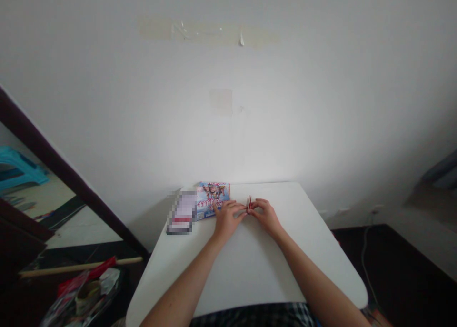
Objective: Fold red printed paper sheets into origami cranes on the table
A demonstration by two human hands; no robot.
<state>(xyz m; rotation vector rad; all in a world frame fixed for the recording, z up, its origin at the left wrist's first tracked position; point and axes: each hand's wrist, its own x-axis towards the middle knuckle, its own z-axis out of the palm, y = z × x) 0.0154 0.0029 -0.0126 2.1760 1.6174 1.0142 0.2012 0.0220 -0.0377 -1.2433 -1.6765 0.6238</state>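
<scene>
Both of my hands meet over the white table [243,270], fingertips close together. Between them stands a small red piece with thin upright prongs [249,203]; its exact kind is too small to make out. My left hand [228,217] reaches its thumb and forefinger to the left side of the piece, its other fingers near a colourful printed booklet or packet [213,193]. My right hand [264,215] pinches the piece from the right with thumb and forefinger.
A blurred-out phone-like slab [183,213] lies at the table's left edge. The white wall [228,141] rises right behind the table. On the floor at the left is a bin-like container [87,296] with litter; a cable [364,251] hangs at the right.
</scene>
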